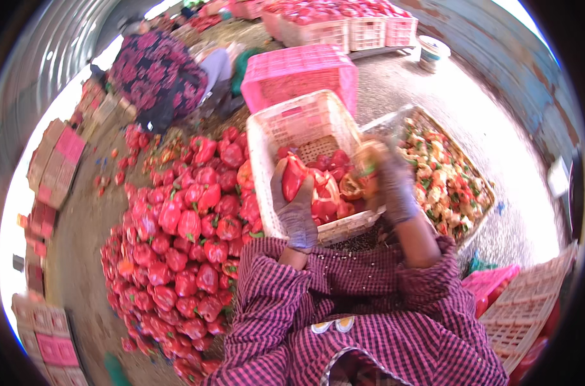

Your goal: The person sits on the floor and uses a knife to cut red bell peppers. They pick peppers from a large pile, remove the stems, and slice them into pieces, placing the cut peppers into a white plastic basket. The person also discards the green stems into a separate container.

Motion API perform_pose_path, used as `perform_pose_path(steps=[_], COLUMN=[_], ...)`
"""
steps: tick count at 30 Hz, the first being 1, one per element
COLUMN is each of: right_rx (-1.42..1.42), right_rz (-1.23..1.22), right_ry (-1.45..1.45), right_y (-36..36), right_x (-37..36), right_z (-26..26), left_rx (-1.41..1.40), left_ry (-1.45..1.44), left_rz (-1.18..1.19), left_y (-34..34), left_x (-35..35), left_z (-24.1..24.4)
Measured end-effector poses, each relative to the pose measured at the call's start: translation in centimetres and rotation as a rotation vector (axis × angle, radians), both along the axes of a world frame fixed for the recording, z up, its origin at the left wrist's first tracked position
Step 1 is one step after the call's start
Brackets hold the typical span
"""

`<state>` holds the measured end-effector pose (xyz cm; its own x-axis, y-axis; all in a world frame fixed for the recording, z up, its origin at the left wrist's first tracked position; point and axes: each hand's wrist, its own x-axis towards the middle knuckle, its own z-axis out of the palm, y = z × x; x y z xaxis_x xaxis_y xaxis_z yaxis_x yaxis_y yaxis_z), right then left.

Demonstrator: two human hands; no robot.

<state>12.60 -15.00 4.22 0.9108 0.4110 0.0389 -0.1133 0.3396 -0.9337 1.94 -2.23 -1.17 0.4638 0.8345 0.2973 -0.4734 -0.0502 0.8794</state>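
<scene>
My left hand (296, 217), in a thin grey glove, grips a red bell pepper (294, 177) over a white plastic crate (262, 173). Inside that crate lie hollowed and cut red peppers (325, 193), some showing pale inner walls. My right hand (393, 181), gloved as well, is blurred by motion at the crate's right side. A pale orange and green piece, seemingly a pepper core (369, 153), is in its fingers. Just to the right, a shallow crate (480, 214) holds a heap of pale seed cores (442, 183) with green stems.
A large pile of whole red bell peppers (191, 255) spreads at my left. Behind the white crate, a pink crate (297, 60) lies on its side. Filled crates (321, 34) stand farther back, near a bucket (433, 53). Another person (157, 77) bends over at upper left. More crates (528, 299) lean at my right.
</scene>
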Motion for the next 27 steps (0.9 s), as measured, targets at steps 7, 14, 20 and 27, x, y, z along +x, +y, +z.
perform_pose_path(steps=[7, 14, 20, 27], right_rx=[-0.269, -0.641, -0.815, -0.846], right_rz=[-0.59, 0.314, 0.547, 0.571], right_ry=[-0.434, -0.37, -0.489, -0.466], right_y=[-5.9, 1.9, 4.1, 5.7], right_x=[8.6, -2.3, -5.7, -5.9], right_z=[-3.0, -2.3, -2.2, -3.5], left_rx=[0.598, 0.594, -0.084, -0.456], left_ry=[0.072, 0.234, 0.413, 0.779], left_rz=[0.24, 0.321, 0.579, 1.136], left_y=[2.2, 11.6, 17.9, 15.5], left_x=[0.8, -10.7, -31.2, -49.4], left_z=[-0.3, 1.8, -12.4, -23.3])
